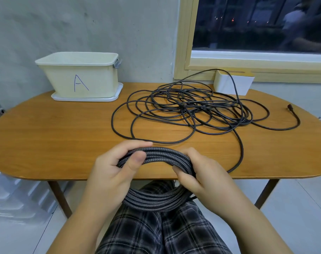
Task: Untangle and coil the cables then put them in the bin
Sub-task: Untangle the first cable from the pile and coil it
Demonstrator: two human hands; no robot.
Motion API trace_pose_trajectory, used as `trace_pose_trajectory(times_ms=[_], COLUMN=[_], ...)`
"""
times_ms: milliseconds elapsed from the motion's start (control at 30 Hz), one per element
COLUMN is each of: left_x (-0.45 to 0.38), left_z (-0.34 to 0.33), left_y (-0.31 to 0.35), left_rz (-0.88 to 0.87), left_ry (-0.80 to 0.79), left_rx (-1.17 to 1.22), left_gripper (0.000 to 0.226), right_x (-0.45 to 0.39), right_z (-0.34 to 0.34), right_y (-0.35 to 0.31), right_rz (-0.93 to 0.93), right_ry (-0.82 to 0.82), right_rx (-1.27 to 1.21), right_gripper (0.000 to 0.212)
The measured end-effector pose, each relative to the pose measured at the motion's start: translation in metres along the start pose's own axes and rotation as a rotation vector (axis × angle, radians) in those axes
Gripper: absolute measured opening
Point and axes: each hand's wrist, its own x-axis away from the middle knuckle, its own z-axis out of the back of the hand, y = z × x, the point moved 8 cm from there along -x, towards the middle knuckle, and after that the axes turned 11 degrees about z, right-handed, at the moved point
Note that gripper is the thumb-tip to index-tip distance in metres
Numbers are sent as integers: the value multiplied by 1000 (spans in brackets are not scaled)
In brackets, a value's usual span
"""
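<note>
**Coil held at the near edge, tangle behind**

I saw both hands closed around one coil (163,156) of braided dark cable at the near edge of the surface (55,129). The left hand (117,167) pinched it with thumb over the strands; the right hand (196,171) had its fingers (183,177) curled round the coil's other side. A loose tangle (191,109) of the cable lay farther back. The bin (79,76), marked A, stood at the far left on a white tray (86,99).

— Where are we? Looks like a plain room, home or office.
— Bare grey wall (82,24), oval wooden table (55,125), wood-framed window (183,52), dark outside.
</note>
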Motion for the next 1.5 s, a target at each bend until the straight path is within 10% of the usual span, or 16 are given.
trace_pose_trajectory(times_ms=[333,933,1200,1500], left_x=[0,-5,-4,-1], left_z=[-29,15,4,-30], left_y=[4,-2,-16,-14], left_rz=[-119,43,170,237], left_ry=[-177,80,-38,-279], left_rx=[-597,-8,-43,-308], left_gripper=[61,44,38,54], right_x=[-7,0,1,-7], right_z=[-5,8,2,1], right_y=[-18,-5,5,-18], right_rz=[167,85,31,188], right_ry=[-44,97,57,-54], right_rx=[248,-328,-109,256], right_gripper=[42,47,17,48])
